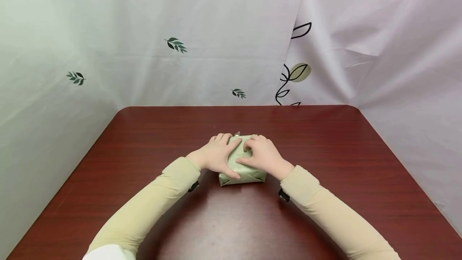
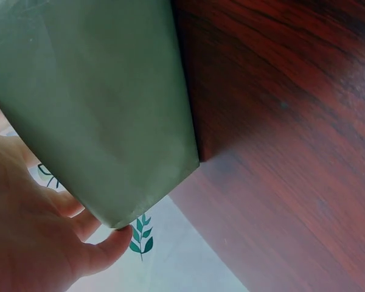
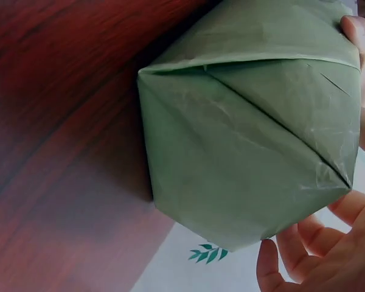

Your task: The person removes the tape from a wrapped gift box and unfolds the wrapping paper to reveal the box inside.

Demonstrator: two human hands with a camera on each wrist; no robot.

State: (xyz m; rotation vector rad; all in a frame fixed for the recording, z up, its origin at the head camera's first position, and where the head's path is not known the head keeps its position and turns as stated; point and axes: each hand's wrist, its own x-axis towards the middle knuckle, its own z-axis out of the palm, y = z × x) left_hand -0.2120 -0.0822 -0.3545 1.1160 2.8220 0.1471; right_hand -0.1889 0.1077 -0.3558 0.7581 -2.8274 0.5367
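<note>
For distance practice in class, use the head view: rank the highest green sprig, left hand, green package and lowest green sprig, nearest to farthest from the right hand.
1. Green package: touching the right hand.
2. Left hand: on the package's left side.
3. Lowest green sprig: on the cloth, beyond the table's back edge.
4. Highest green sprig: on the cloth, higher and farther left.

My head feed is coming in bright, with pale glare spreading across the near tabletop (image 1: pixel 223 232) and soft shadows falling beside the sleeves (image 1: pixel 140 208). The curtain (image 1: pixel 216 11) is showing greenish at left, pinkish at right. My wrist feeds are running dimmer: milky haze is washing over the tabletop near the curtain, and the green parcel (image 3: pixel 243 152) is casting a dark edge shadow.
</note>
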